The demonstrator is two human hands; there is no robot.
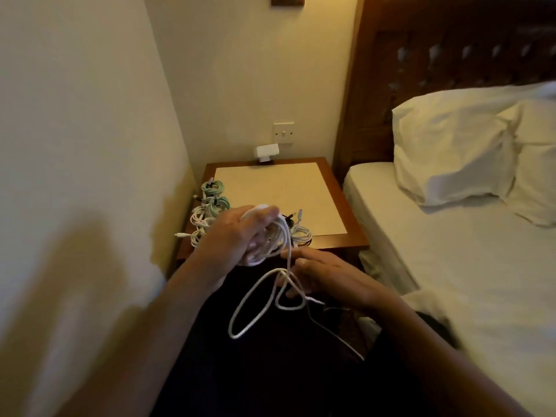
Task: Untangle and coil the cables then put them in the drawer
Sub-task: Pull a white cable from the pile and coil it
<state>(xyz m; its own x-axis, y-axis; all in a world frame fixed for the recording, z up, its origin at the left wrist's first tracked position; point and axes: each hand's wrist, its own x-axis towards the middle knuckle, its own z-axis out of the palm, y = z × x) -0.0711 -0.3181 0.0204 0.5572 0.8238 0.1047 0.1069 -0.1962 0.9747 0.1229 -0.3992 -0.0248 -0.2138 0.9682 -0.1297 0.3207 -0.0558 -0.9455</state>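
Right forearm [436, 350] closest, crossing a dark lap [255, 380] just short of the tabletop's [279, 188] front edge. Left hand [240, 233] raised at that front edge, fingers and thumb curled round a bunch of turns of the white cable [255, 302]. Rest of the same cable hanging below in loose crossed loops, in front of the tabletop and over the lap. Right hand [328, 275] just below the front edge, right of the loops, fingers lightly bent against the hanging strand; pinching or merely touching, cannot tell. Along the tabletop's left edge, two green coils [212, 187] toward the back and white coils [198, 221] toward the front. One more white coil [302, 236] at the front edge, partly hidden behind the left hand. White plug adapter [264, 153] at the back edge, wall switch [283, 133] above it. Right of the tabletop, bed [451, 281] with white pillows [451, 145].
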